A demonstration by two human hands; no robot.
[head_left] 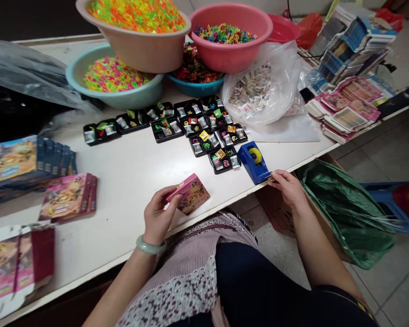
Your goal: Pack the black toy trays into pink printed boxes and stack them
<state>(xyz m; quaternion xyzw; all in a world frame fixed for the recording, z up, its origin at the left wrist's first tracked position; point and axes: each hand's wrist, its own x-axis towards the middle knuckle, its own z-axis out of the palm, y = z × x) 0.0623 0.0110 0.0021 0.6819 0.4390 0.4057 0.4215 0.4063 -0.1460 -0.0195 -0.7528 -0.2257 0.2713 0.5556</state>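
Fingers of the left hand (158, 213) are curled round the near end of a small pink box (190, 193), held just above the worktop's (129, 172) front edge, wrist bent up, a green bangle (150, 246) on it. Being light, thin card, the box is judged easily crushed and best gripped by its edges. Right-hand (286, 186) fingertips are pinched together at the blue tape dispenser (254, 162) by the same edge.

The pink box (190, 193) looks like glossy printed cardboard, and the tape dispenser (254, 162) like smooth blue plastic. The table (129, 172) is smooth and matt white; the basins (230, 45) are shiny plastic, the trays (225, 160) glossy black plastic.
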